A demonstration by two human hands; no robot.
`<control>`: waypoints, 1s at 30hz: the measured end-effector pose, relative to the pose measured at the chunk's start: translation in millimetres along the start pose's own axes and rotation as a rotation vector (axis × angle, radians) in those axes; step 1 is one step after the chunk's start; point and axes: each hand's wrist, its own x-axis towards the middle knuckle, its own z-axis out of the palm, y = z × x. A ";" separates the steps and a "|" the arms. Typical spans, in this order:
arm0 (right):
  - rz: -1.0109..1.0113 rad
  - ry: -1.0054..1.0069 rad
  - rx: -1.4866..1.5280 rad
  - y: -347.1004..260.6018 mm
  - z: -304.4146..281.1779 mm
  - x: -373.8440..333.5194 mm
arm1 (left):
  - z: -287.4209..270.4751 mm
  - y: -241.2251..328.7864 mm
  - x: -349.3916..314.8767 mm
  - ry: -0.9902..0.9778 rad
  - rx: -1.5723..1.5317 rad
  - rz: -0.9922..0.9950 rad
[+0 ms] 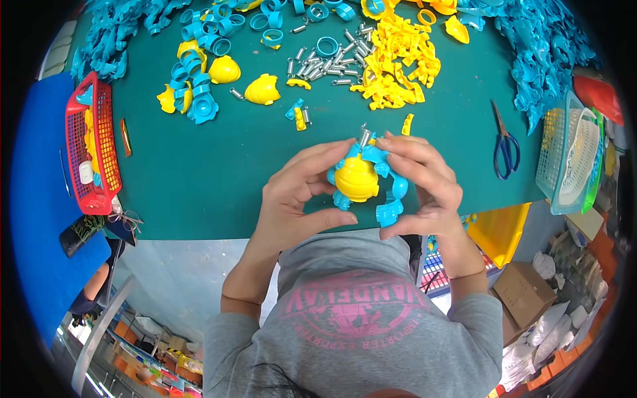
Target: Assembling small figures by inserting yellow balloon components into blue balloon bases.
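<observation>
Between my two hands, over the front part of the green table, is a partly assembled plastic toy figure [357,179]. It has a rounded yellow body and blue limbs. A metal spring [365,136] sticks up at its far end. My left hand [295,189] grips the figure's left side, fingertips at its top and thumb near its lower edge. My right hand [428,176] holds the blue limbs on the right, with its thumb under the lowest one. My fingers hide parts of the figure's edges.
Loose springs [332,63], yellow parts [401,60] and blue rings [272,37] lie farther back. Yellow shells [262,89] are at left of centre. Scissors [505,149] and a pale basket [564,156] are on the right, a red basket [96,146] on the left.
</observation>
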 end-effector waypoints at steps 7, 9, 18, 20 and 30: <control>-0.007 0.008 -0.039 -4.0 -1.9 -0.8 | 2.8 3.0 0.1 0.013 -0.002 0.002; -0.008 0.004 -0.031 -4.1 -1.9 -0.5 | 3.3 2.6 -0.6 0.006 0.012 0.002; 0.054 0.083 0.047 -1.2 12.4 0.8 | 10.1 3.0 3.0 0.069 0.049 0.052; 0.154 0.156 0.275 -0.1 12.2 -1.5 | 8.4 2.9 2.7 0.052 -0.123 -0.062; 0.080 0.178 0.390 15.9 14.6 -2.4 | 0.4 7.4 11.1 -0.020 -0.056 -0.132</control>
